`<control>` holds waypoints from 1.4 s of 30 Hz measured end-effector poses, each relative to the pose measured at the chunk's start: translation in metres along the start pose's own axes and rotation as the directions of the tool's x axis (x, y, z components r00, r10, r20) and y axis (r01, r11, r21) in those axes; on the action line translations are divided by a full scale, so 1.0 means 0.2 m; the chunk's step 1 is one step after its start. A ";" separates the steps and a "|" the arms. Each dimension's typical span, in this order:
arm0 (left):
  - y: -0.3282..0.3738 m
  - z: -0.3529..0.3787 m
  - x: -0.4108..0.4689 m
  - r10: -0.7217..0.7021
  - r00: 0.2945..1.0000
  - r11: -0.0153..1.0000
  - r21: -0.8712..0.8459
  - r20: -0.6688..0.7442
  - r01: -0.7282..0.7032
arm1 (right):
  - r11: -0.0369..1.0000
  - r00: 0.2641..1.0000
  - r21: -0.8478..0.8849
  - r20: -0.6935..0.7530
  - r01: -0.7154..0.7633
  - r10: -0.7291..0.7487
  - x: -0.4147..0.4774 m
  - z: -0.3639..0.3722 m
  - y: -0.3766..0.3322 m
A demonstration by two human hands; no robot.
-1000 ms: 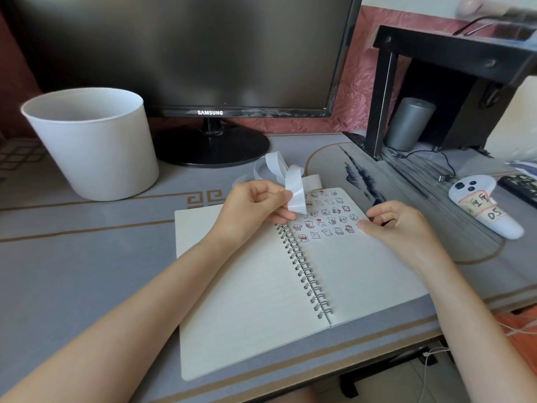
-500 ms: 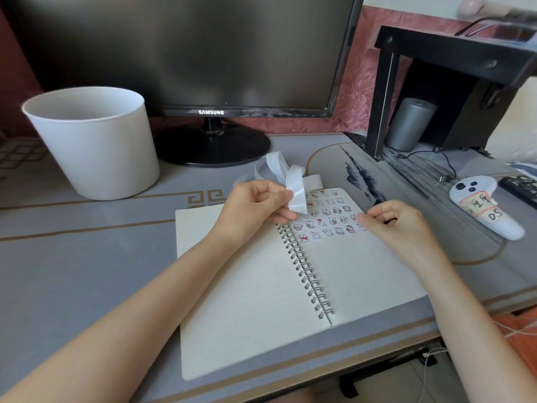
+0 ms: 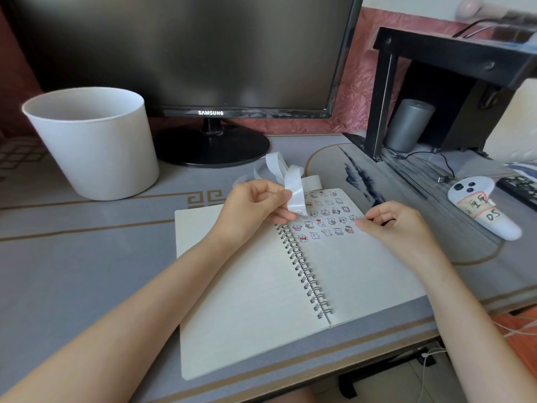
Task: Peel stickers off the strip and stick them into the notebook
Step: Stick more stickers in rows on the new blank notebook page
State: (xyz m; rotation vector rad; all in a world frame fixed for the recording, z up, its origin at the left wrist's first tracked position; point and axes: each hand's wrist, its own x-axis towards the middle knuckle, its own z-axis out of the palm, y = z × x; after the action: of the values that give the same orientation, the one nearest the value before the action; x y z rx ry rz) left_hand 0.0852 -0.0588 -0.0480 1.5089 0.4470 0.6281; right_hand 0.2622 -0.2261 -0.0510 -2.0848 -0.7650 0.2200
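Observation:
An open spiral notebook (image 3: pixel 255 286) lies on the desk, with several small bear stickers (image 3: pixel 325 219) in rows at the top of its right page. My left hand (image 3: pixel 255 207) pinches the white sticker strip (image 3: pixel 295 190) just above the spiral. The rest of the strip curls in loops behind the hand. My right hand (image 3: pixel 398 225) rests on the right page with its fingers curled. Its thumb tip touches the paper at the right end of the sticker rows. Anything under the thumb is hidden.
A white bucket (image 3: pixel 93 141) stands at the back left. A dark monitor (image 3: pixel 189 53) on its round stand is behind the notebook. At the right are a black shelf frame (image 3: pixel 380 94), a grey cylinder (image 3: pixel 409 123), a cable and a white controller (image 3: pixel 482 207).
My right hand has shifted slightly on the right page and its thumb tip now lies at the end of the sticker rows. My left hand still holds the strip in the same place.

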 end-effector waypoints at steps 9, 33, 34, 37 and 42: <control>0.00 0.00 0.00 0.009 1.000 1.000 -0.008 -0.004 -0.009 | 0.999 0.999 0.048 0.039 -0.022 0.020 -0.01 -0.01 0.01; 0.02 0.00 -0.01 0.075 0.997 0.997 -0.001 -0.013 -0.075 | 0.906 0.902 0.079 0.094 0.415 -0.421 -0.11 0.23 -0.29; 0.02 0.00 -0.01 0.075 0.997 0.997 -0.001 -0.009 -0.075 | 0.908 0.904 0.086 0.089 0.411 -0.418 -0.12 0.23 -0.29; 0.02 0.00 -0.01 0.073 0.997 0.997 0.003 0.008 -0.073 | 0.908 0.915 0.165 0.059 0.385 -0.399 -0.12 0.23 -0.30; 0.01 0.00 -0.01 0.064 0.996 0.997 0.030 0.058 -0.066 | 0.903 0.920 0.208 0.031 0.377 -0.391 -0.13 0.22 -0.30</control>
State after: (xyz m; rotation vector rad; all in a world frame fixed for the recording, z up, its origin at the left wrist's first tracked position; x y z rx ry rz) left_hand 0.0836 -0.0592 -0.0456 1.5722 0.3671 0.6296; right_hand 0.1967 -0.1856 -0.0324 -1.7048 -1.1334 0.1455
